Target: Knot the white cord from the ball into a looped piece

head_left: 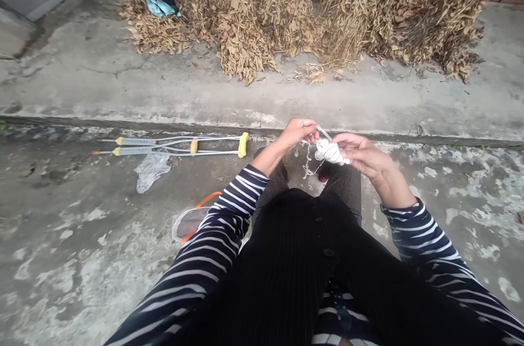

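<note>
A small bundle of white cord (328, 151) is held up in front of my lap. My right hand (360, 154) is closed around the bundle's right side, with the thumb and fingers pressed on it. My left hand (300, 132) pinches a strand of the same cord at the upper left of the bundle, and a short length runs between the two hands. Thin loose ends (308, 163) dangle below my left hand. Exactly how the cord is wound or knotted is too small to tell.
Dried leafy stalks (262, 13) lean along the raised concrete ledge (196, 89). Crutches with yellow pads (243, 145) lie on the ground to the left, beside a clear plastic bag (151, 171). An orange-trimmed bag (190, 223) is partly behind my left sleeve. Blue cloth (159, 5) rests on the stalks.
</note>
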{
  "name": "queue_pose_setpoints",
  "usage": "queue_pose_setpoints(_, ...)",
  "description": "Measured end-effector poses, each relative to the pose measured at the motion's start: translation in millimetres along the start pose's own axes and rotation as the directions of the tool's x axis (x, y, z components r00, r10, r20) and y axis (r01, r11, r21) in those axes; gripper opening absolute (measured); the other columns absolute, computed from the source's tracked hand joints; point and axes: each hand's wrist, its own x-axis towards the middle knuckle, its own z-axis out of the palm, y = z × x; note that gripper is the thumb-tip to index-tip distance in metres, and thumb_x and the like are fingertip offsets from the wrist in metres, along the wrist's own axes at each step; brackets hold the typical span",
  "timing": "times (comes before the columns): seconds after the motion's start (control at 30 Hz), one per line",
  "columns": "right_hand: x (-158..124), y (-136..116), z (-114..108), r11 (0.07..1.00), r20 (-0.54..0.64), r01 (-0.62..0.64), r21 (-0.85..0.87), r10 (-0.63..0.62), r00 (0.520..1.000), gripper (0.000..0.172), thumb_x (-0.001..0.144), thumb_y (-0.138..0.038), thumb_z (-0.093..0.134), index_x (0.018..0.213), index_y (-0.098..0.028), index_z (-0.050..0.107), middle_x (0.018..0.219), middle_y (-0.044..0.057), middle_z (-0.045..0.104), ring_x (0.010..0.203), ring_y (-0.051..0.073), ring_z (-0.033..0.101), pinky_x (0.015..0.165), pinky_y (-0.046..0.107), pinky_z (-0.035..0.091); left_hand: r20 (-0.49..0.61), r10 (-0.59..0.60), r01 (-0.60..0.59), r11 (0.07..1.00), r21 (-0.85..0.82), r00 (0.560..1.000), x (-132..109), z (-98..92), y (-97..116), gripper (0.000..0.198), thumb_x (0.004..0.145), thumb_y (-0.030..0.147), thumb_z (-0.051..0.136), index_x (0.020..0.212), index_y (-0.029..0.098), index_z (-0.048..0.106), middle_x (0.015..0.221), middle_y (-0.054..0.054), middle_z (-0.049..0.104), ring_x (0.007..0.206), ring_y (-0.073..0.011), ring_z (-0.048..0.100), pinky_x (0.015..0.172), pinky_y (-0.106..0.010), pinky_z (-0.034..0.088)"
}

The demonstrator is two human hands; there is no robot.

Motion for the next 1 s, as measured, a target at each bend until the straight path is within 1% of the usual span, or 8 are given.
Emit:
queue_pose_setpoints(0.13, 2, 15, 16, 0.997, 0.081, -0.074, 0.003, 0.074, 0.994, 0.061, 0.066, -0.023, 0.091, 0.124, -0.028, 0.072, 0.113, 0.007, 0.077, 0.094, 0.021, 0.075, 0.067, 0.027, 0.062, -0.052, 0.048, -0.047, 0.998, 0.038, 0.997, 2, 6.3, 5, 0.017, 0.085, 0.003, 0.056, 0.077, 0.010, 0.070, 0.059, 0.000, 0.067, 0.053, -0.0069, 0.058, 0.056, -0.017, 0.045)
queue_pose_setpoints(0.2, 3, 18, 20, 0.997, 0.088, -0.071, -0.026, 0.073, 0.993, 0.066, 0.069, -0.022, 0.089, 0.131, -0.028, 0.068, 0.121, 0.008, 0.075, 0.103, 0.022, 0.074, 0.071, 0.028, 0.063, -0.092, 0.049, -0.046, 0.998, 0.037, 0.995, 1, 10.3, 7, 0.018, 0.086, 0.003, 0.054, 0.077, 0.010, 0.069, 0.058, 0.001, 0.066, 0.052, -0.0067, 0.057, 0.055, -0.017, 0.044)
queue_pose_setpoints(0.43, 4, 13, 16, 0.969, 0.085, 0.001, -0.247, 0.021, 0.996, 0.044, 0.071, -0.019, 0.085, 0.114, -0.021, 0.075, 0.105, 0.006, 0.076, 0.093, 0.018, 0.072, 0.077, 0.031, 0.063, -0.163, 0.071, -0.053, 0.992, 0.111, 0.984, 5, 5.7, 15, 0.015, 0.086, 0.003, 0.058, 0.078, 0.010, 0.068, 0.055, 0.002, 0.064, 0.046, -0.0060, 0.054, 0.052, -0.017, 0.042)
queue_pose_setpoints(0.53, 5, 11, 16, 0.949, 0.075, 0.014, -0.316, 0.010, 0.997, 0.036, 0.072, -0.020, 0.083, 0.106, -0.019, 0.074, 0.107, 0.007, 0.074, 0.097, 0.019, 0.070, 0.079, 0.032, 0.063, -0.130, 0.126, -0.098, 0.975, 0.199, 0.983, 8, -2.9, 17, 0.012, 0.087, 0.006, 0.059, 0.082, 0.010, 0.070, 0.056, 0.002, 0.064, 0.045, -0.0050, 0.053, 0.052, -0.016, 0.041)
queue_pose_setpoints(0.63, 6, 11, 17, 0.938, 0.093, -0.021, -0.345, 0.057, 0.994, 0.044, 0.073, -0.020, 0.080, 0.116, -0.019, 0.071, 0.105, 0.007, 0.074, 0.093, 0.018, 0.069, 0.076, 0.030, 0.062, -0.058, 0.199, -0.168, 0.926, 0.339, 0.978, 9, -12.6, 22, 0.012, 0.087, 0.012, 0.062, 0.082, 0.010, 0.072, 0.059, 0.000, 0.067, 0.046, -0.0049, 0.053, 0.053, -0.016, 0.042)
queue_pose_setpoints(0.73, 6, 11, 15, 0.925, 0.095, -0.029, -0.380, 0.070, 0.993, 0.051, 0.072, -0.020, 0.078, 0.122, -0.021, 0.068, 0.103, 0.005, 0.072, 0.092, 0.017, 0.068, 0.073, 0.029, 0.060, 0.007, 0.217, -0.193, 0.851, 0.489, 0.976, 8, -22.2, 32, 0.015, 0.087, 0.018, 0.063, 0.078, 0.010, 0.072, 0.058, 0.000, 0.066, 0.047, -0.0058, 0.054, 0.054, -0.017, 0.041)
queue_pose_setpoints(0.9, 3, 15, 13, 0.883, -0.020, 0.058, -0.467, -0.077, 0.997, 0.052, 0.065, -0.015, 0.074, 0.116, -0.021, 0.071, 0.102, 0.004, 0.067, 0.098, 0.018, 0.062, 0.070, 0.023, 0.055, 0.097, 0.178, -0.199, 0.751, 0.629, 0.979, 6, -35.0, 50, 0.027, 0.086, 0.023, 0.063, 0.063, 0.011, 0.068, 0.053, -0.001, 0.063, 0.045, -0.0062, 0.053, 0.054, -0.018, 0.040)
queue_pose_setpoints(1.0, 2, 15, 16, 0.848, -0.062, 0.094, -0.522, -0.147, 0.987, 0.057, 0.064, -0.013, 0.071, 0.120, -0.021, 0.071, 0.095, 0.002, 0.062, 0.088, 0.014, 0.059, 0.063, 0.018, 0.049, 0.153, 0.107, -0.181, 0.748, 0.639, 0.982, 11, -37.9, 56, 0.030, 0.085, 0.022, 0.066, 0.057, 0.011, 0.066, 0.050, -0.001, 0.062, 0.044, -0.0062, 0.053, 0.054, -0.018, 0.041)
